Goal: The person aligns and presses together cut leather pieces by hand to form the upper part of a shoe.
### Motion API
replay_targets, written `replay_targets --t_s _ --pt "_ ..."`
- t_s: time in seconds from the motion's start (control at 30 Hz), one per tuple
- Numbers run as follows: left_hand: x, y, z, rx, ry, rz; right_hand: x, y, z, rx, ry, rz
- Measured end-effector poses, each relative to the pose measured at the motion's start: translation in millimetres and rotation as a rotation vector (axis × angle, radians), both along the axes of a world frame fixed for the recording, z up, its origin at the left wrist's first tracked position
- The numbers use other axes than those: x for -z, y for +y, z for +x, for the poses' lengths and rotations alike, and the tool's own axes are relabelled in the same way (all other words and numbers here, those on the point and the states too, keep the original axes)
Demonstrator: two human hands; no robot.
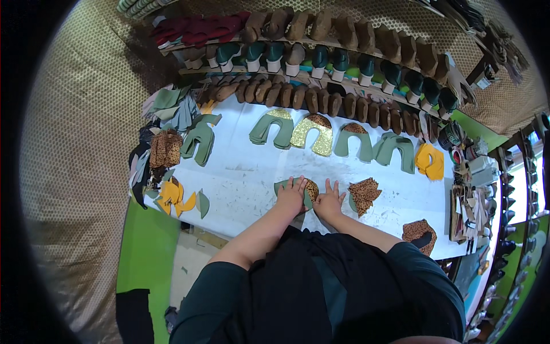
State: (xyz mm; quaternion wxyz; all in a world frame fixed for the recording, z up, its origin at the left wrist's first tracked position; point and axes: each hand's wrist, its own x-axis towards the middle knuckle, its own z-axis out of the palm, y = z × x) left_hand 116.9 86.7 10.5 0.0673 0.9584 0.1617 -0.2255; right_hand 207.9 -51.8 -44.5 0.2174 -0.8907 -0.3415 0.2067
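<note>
My left hand (291,195) lies flat, fingers spread, on a green cut piece (281,186) near the front of the white worktable (246,172). A leopard-print piece (311,188) sits on that green piece between my hands. My right hand (329,200) presses down just right of it, fingers apart. Neither hand grips anything. A small stack of leopard-print pieces (365,194) lies just to the right of my right hand.
Green arch-shaped cutouts (274,129), a gold glitter one (314,134) and more green ones (395,152) line the table's back. Yellow pieces (431,161) lie right, orange scraps (173,196) left, a leopard stack (419,231) front right. Shelves of shoe lasts and soles (321,63) stand behind.
</note>
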Motion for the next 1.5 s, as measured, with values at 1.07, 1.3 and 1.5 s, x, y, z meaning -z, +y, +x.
replay_targets --t_s 1.07,1.3,1.5 --pt "9.8 6.3 -22.0 -0.071 -0.311 -0.135 1.5 -68.5 34.1 -0.592 -0.193 0.258" --pt "32.0 -10.1 -40.1 -0.058 -0.478 -0.073 -13.5 -34.6 26.3 -0.48 -0.246 0.209" --pt "41.6 -20.6 -44.2 -0.1 -0.51 -0.025 -18.5 -10.1 38.3 -0.526 -0.304 0.074"
